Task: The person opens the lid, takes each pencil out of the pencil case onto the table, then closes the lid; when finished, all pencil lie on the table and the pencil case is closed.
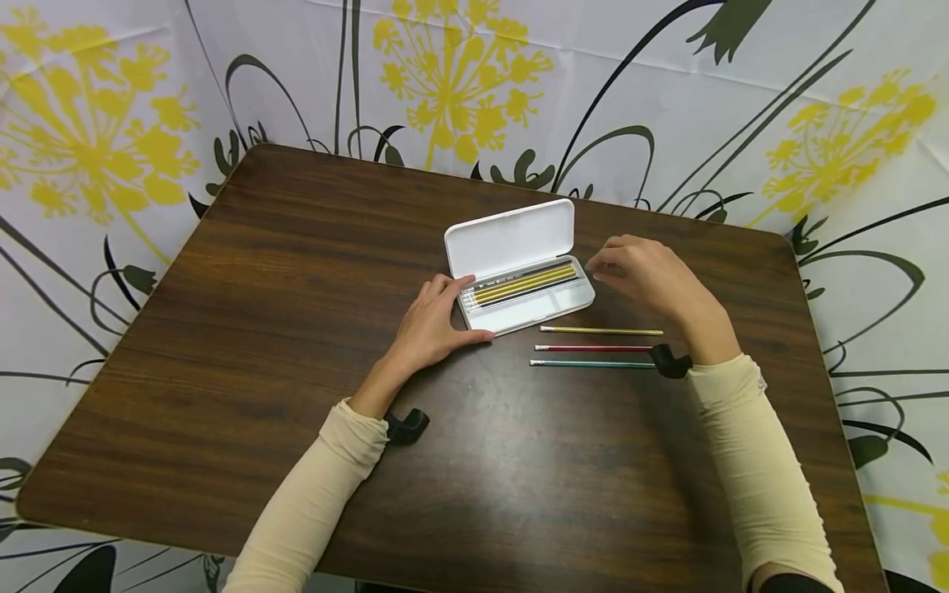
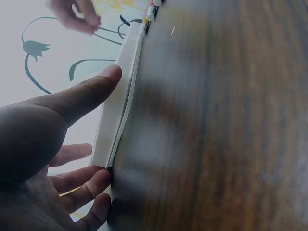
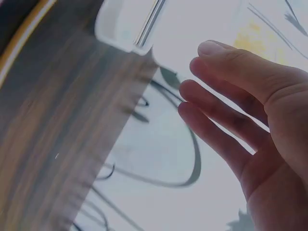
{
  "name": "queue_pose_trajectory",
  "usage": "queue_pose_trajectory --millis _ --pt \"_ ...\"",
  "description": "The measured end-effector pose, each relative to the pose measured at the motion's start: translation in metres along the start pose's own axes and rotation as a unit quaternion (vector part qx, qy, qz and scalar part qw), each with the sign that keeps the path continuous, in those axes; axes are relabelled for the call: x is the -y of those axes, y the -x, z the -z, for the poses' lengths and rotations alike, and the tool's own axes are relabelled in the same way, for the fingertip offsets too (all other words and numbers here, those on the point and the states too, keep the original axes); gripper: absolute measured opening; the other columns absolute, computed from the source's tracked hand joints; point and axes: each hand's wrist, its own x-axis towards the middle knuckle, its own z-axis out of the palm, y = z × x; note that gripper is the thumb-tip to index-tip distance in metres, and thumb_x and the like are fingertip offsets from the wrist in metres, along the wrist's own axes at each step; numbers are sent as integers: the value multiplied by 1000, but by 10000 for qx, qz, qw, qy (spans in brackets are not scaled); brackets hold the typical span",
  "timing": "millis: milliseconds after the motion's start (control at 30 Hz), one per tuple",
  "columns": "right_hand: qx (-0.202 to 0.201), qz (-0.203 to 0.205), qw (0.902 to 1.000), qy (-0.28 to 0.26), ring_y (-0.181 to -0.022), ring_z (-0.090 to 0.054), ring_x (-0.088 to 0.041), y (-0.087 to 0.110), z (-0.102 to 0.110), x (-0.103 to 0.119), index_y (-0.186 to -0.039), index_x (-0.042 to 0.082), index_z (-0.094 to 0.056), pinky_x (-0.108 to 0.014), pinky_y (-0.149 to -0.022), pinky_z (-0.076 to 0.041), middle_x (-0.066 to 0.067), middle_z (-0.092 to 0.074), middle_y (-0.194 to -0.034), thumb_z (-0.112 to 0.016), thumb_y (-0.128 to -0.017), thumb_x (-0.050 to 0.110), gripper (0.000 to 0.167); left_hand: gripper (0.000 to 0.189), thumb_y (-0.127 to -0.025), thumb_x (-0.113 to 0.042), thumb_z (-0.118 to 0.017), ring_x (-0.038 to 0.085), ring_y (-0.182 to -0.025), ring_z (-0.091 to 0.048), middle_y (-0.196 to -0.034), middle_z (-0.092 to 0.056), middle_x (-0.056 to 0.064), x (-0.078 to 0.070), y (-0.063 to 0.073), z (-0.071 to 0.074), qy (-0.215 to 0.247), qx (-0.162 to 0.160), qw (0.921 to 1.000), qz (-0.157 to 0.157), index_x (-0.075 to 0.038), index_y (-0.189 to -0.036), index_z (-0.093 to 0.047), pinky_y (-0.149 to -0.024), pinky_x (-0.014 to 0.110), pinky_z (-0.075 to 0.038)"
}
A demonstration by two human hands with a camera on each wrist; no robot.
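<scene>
A white pencil case [image 1: 511,316] lies open on the table, its lid [image 1: 511,239] tilted up at the back. Several pencils [image 1: 522,286], yellow and dark ones among them, lie side by side inside. My left hand [image 1: 426,329] holds the case's left end, thumb along the front edge and index finger at the back corner. In the left wrist view the thumb lies against the case's side [image 2: 120,101]. Just beyond the right end hovers my right hand [image 1: 652,276], fingers loosely bent and holding nothing. Dark pencils [image 3: 150,21] show in the case in the right wrist view.
In front of the case, a yellow pencil [image 1: 602,331], a red pencil [image 1: 593,348] and a teal pencil [image 1: 589,364] lie roughly parallel on the brown wooden table [image 1: 282,272]. Behind the table hangs a white cloth [image 1: 296,49] with yellow flowers.
</scene>
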Motion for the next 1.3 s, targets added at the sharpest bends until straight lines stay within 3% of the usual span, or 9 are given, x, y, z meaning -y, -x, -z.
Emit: queue_pose_trajectory --millis 200,400,833,967,1300 --pt "247 278 9993 -17 -91 -62 -22 -30 -5 12 -101 7 -76 -40 -80 -49 -5 -68 -100 -74 -86 3 16 95 -71 -55 -82 26 -102 -44 -117 -47 9 0 1 1 -14 28 10000 -11 -14 -148 -44 -81 44 -43" --pt "305 402 9987 -84 -93 -63 -23 -44 -7 20 -101 7 -76 -40 -81 -48 -4 -68 -101 -74 -86 2 15 94 -71 -55 -83 26 -102 -44 -116 -48 9 1 2 1 24 11 10000 6 -14 -148 -44 -81 43 -43" --pt "1123 11 9937 24 -98 -64 -24 -62 -38 12 -104 8 -75 -44 -86 -49 -5 -71 -106 -73 -88 5 17 95 -71 -56 -82 26 -101 -44 -117 -48 9 1 1 2 -1 9 10000 8 -13 -147 -45 -81 43 -43" --pt "1131 -25 9935 100 -100 -64 -24 -63 -44 12 -106 8 -75 -44 -87 -48 -5 -70 -107 -73 -88 4 19 95 -71 -56 -82 25 -101 -44 -116 -48 9 1 1 2 -8 10 10000 0 -13 -147 -45 -81 43 -43" --pt "755 440 9948 516 -89 -59 -21 -61 -59 9 -103 11 -76 -41 -77 -50 -5 -61 -97 -75 -86 6 18 94 -71 -55 -83 25 -102 -45 -117 -48 9 4 0 1 12 -7 10000 -20 -14 -147 -45 -82 42 -43"
